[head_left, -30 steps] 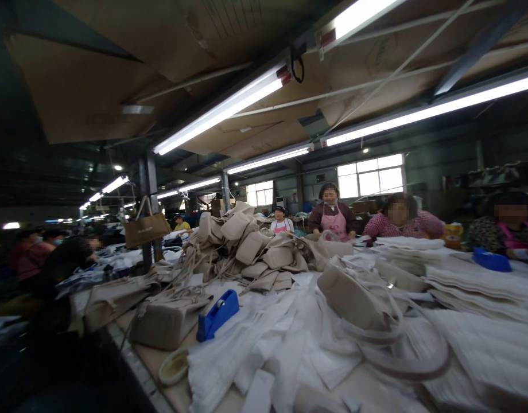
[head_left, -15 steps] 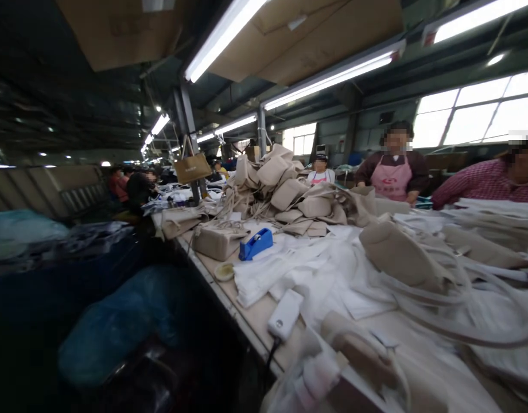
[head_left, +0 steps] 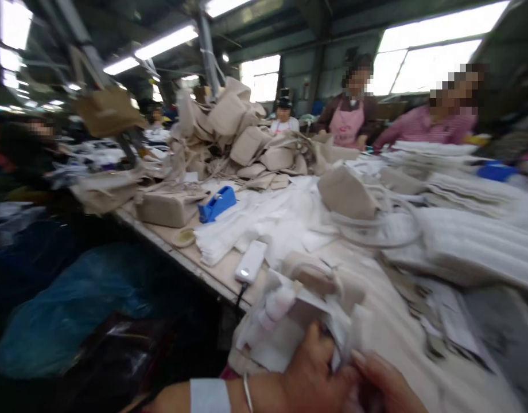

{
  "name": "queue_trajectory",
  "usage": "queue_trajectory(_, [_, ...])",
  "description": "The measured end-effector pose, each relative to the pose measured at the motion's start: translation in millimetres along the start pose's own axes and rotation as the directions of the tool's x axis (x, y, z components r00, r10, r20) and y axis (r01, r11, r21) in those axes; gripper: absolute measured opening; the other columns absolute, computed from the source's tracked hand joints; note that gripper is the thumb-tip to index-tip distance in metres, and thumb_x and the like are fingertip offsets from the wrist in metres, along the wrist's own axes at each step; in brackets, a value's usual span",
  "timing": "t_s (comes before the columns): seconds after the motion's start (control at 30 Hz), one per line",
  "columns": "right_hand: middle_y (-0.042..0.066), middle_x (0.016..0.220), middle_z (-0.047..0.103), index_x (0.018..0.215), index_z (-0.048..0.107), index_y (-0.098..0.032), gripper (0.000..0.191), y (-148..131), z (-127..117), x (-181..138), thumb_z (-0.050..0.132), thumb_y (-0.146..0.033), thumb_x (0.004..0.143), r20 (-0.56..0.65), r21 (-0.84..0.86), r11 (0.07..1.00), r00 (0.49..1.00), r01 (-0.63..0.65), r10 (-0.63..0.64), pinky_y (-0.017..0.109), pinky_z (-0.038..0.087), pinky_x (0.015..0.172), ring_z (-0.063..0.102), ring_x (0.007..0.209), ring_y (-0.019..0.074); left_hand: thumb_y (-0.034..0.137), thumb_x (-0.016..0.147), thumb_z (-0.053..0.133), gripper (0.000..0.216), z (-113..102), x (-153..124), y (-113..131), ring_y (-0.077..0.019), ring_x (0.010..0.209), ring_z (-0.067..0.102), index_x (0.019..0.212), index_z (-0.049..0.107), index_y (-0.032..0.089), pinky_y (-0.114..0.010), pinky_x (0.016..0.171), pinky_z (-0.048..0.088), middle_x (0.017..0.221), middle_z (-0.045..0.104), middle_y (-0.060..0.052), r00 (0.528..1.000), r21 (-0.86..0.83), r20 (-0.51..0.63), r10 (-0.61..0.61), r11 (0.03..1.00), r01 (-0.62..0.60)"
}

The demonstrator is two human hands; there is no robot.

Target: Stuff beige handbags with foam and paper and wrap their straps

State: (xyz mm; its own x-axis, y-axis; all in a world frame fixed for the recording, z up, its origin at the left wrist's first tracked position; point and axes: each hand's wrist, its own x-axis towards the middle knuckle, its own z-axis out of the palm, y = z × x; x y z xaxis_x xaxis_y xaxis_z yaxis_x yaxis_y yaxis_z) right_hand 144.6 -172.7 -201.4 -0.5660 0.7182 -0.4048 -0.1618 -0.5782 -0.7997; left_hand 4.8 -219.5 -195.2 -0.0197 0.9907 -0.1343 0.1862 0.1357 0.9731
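**Two hands close together at a beige bag**

The left hand (head_left: 313, 367) curls against white wrapping (head_left: 270, 347) in the beige bag (head_left: 318, 279) — the right hand (head_left: 388, 381) just beside it. Blur hides whether either grip pinches anything. The bag lies at the table's (head_left: 221, 276) edge.

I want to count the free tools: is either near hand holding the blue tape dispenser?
No, the blue tape dispenser stands on the table, apart from the left hand and right hand.
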Motion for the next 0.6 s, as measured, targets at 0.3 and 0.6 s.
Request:
queue_trajectory(0.3, [0.005, 0.092, 0.065, 0.122, 0.059, -0.016, 0.053, -36.0, -46.7, -26.6, 0.071, -0.040, 0.077, 0.104, -0.541, 0.814, 0.978, 0.210, -0.183, 0.028, 0.049, 0.071, 0.060, 0.078, 0.0158, 0.034, 0.088, 0.053, 0.024, -1.1, 16.4, 8.3, -0.0221, 0.098, 0.058, 0.094, 0.069, 0.017, -0.037, 0.092, 0.047, 0.101, 0.062, -0.008, 0.993, 0.282, 0.015, 0.118, 0.952, -0.117])
queue_trajectory(0.6, [0.009, 0.093, 0.065, 0.109, 0.060, -0.013, 0.020, -69.9, -50.9, -39.7, 0.049, -0.018, 0.092, 0.716, -0.697, -0.327, 0.636, 0.638, -0.287, 0.031, 0.044, 0.070, 0.055, 0.078, 0.0179, 0.036, 0.088, 0.052, 0.027, -1.1, 18.4, 12.4, -0.0215, 0.097, 0.059, 0.096, 0.069, 0.016, -0.037, 0.092, 0.047, 0.101, 0.064, -0.008, 0.996, 0.288, 0.063, 0.070, 0.954, -0.085])
